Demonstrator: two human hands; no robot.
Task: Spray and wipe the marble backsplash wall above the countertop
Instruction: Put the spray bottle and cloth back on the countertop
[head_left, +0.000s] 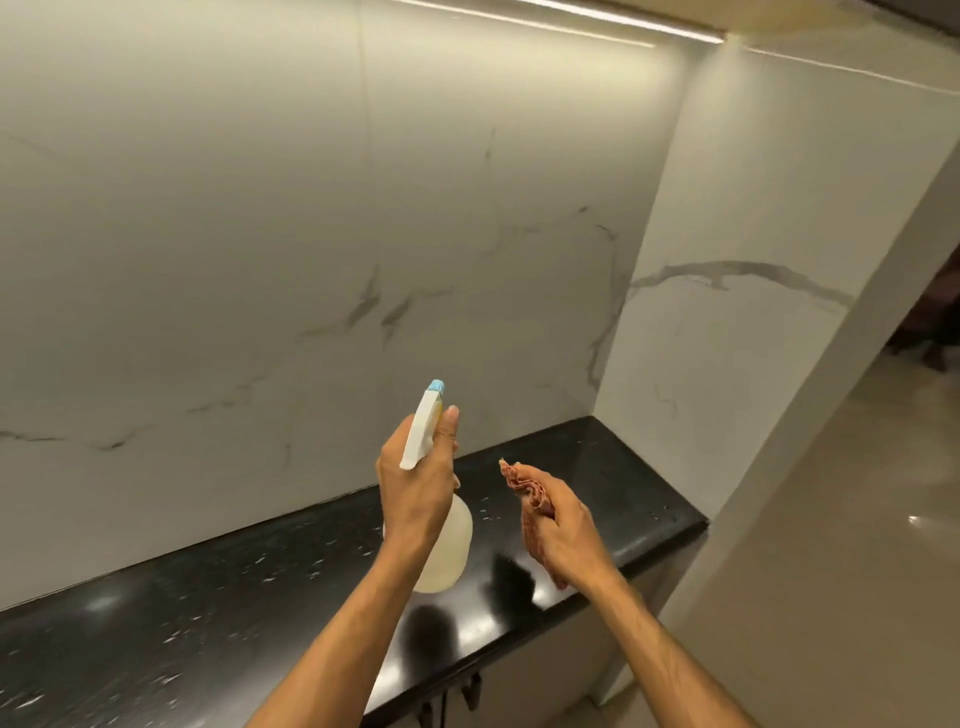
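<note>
- Head view, progress: the white marble backsplash wall with grey veins rises behind the glossy black speckled countertop. No droplets, streaks or wet patches are visible on the marble, so I judge the task to be at its start or between passes; spraying and wiping both seem left to do, though a fine mist would be hard to see here.
- Head view, left hand: it is wrapped closed around the neck of a translucent plastic spray bottle with a white trigger head and pale blue nozzle, held above the countertop, nozzle aimed at the wall. One finger is extended beside the head; whether the trigger is pressed is hidden.
- Head view, right hand: its fingers are curled tight on a bunched reddish-orange checked cloth, held clear of the wall and of the bottle.
</note>
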